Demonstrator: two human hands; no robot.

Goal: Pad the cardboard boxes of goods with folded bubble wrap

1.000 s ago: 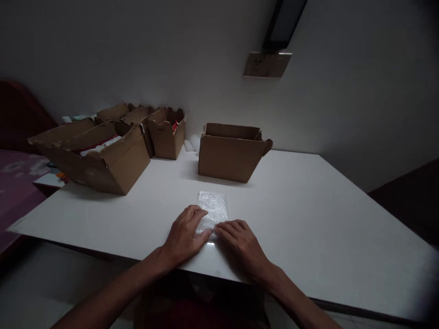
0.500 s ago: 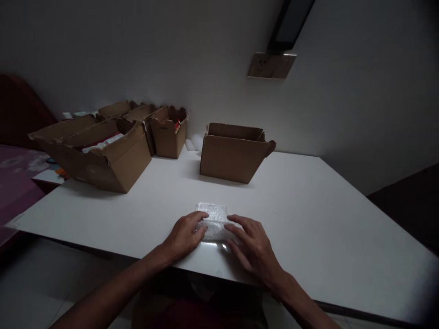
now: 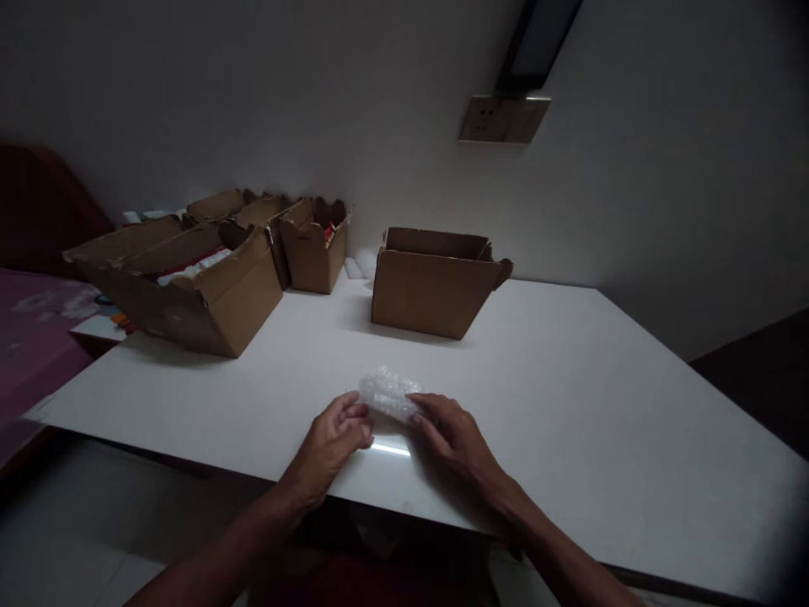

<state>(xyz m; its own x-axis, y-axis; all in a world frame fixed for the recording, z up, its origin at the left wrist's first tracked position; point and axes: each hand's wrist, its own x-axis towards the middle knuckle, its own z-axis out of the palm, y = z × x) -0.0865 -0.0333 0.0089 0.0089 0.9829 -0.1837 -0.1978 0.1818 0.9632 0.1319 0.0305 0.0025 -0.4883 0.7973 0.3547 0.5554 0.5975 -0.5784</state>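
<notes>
A small piece of clear bubble wrap [image 3: 387, 394], folded or rolled up, is held just above the white table near its front edge. Its right end is pinched between the thumb and fingers of my right hand [image 3: 450, 434]. Beside the left end is my left hand [image 3: 338, 434], fingers loosely curled and the thumb apart from them. Whether its fingertips brush the wrap I cannot tell. Anything inside the wrap is hidden by the cloudy plastic.
An open cardboard box [image 3: 433, 291] stands beyond my hands on the white table [image 3: 569, 421]. More boxes [image 3: 221, 295] crowd the left side, holding white and red things. White rolls [image 3: 360, 264] lie by the wall. A bed [image 3: 41, 337] is at far left.
The bubble wrap has gone from lying flat under both hands to a lifted, tilted, more compact bundle. My left hand has drawn back to the left; my right hand now pinches its end.
</notes>
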